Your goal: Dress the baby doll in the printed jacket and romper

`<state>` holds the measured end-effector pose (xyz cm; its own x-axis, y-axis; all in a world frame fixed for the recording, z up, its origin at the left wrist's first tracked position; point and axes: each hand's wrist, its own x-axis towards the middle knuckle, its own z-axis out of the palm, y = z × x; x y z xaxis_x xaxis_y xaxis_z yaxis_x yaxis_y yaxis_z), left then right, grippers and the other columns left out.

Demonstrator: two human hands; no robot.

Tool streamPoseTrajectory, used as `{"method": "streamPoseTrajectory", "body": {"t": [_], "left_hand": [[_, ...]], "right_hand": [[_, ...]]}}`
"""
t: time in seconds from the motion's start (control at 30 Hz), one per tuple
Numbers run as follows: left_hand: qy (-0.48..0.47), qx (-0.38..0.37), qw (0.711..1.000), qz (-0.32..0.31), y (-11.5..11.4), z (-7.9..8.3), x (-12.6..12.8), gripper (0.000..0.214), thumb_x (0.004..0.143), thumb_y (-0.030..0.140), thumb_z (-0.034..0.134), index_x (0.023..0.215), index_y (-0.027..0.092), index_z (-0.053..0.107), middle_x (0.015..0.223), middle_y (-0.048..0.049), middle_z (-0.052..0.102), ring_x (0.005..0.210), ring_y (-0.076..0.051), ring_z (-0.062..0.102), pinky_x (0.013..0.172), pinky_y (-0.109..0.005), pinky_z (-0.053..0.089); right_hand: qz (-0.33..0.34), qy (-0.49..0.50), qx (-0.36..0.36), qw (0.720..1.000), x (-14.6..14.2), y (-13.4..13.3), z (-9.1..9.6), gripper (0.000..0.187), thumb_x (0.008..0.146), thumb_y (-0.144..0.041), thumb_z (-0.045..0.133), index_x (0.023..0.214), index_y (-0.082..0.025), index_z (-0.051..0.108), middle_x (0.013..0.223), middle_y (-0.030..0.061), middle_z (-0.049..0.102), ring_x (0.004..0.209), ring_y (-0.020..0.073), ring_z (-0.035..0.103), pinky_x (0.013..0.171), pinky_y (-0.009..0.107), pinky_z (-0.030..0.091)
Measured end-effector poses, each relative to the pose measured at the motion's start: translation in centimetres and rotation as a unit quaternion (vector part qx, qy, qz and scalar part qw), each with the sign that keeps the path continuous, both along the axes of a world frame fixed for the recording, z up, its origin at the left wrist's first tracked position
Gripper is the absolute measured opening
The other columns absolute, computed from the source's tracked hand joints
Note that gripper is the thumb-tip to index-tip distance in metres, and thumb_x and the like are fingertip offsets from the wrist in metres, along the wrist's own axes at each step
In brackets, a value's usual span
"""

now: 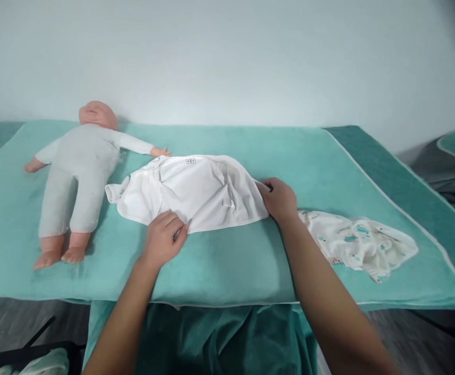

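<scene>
A white baby top lies spread out on the green table cover, its inner side facing up as far as I can tell. My left hand pinches its near edge, left of the middle. At the right end of the cloth, my right hand is closed on the edge, with the fingertips partly hidden by the fabric. One short sleeve sticks out at the far left of the top. A baby doll in a white suit lies on its back to the left, one hand close to the cloth's upper edge.
A white printed baby garment lies crumpled to the right, partly behind my right forearm. The green cover runs to the table's near edge, and a pale wall rises behind. Something dark stands at the lower left.
</scene>
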<state>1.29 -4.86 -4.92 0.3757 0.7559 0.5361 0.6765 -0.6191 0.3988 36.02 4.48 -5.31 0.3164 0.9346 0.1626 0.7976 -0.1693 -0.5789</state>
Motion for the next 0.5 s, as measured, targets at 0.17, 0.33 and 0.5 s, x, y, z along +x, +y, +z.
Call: {"method": "streamPoseTrajectory", "body": {"t": [0.17, 0.33, 0.5], "left_hand": [[0.011, 0.009, 1.000, 0.005, 0.0, -0.2, 0.0, 0.036, 0.098, 0.019, 0.055, 0.065, 0.021, 0.043, 0.065, 0.0010, 0.047, 0.066, -0.015, 0.046, 0.062, -0.031, 0.034], [0.006, 0.023, 0.999, 0.032, -0.1, -0.5, -0.1, 0.037, 0.098, 0.019, 0.056, 0.065, 0.021, 0.040, 0.059, 0.0040, 0.041, 0.056, -0.012, 0.040, 0.057, -0.031, 0.030], [0.002, 0.025, 0.998, 0.056, 0.0, -0.6, -0.2, 0.034, 0.098, 0.018, 0.056, 0.066, 0.021, 0.042, 0.058, 0.0047, 0.041, 0.055, -0.011, 0.041, 0.056, -0.029, 0.030]], "right_hand": [[-0.043, 0.088, 0.081, 0.992, 0.4, 2.5, 0.5, 0.023, 0.081, -0.042, 0.061, 0.073, -0.024, 0.051, 0.072, -0.0001, 0.056, 0.073, 0.0195, 0.051, 0.072, 0.035, 0.041], [-0.105, 0.177, 0.166, 0.964, 2.1, 6.8, -0.5, 0.016, 0.077, -0.031, 0.062, 0.088, -0.023, 0.054, 0.082, 0.0007, 0.054, 0.077, 0.0200, 0.053, 0.077, 0.039, 0.048], [-0.098, 0.107, 0.255, 0.956, 2.5, 5.9, -1.8, 0.027, 0.075, -0.020, 0.052, 0.102, -0.022, 0.054, 0.109, 0.0102, 0.061, 0.103, 0.0256, 0.060, 0.087, 0.043, 0.052]]}}
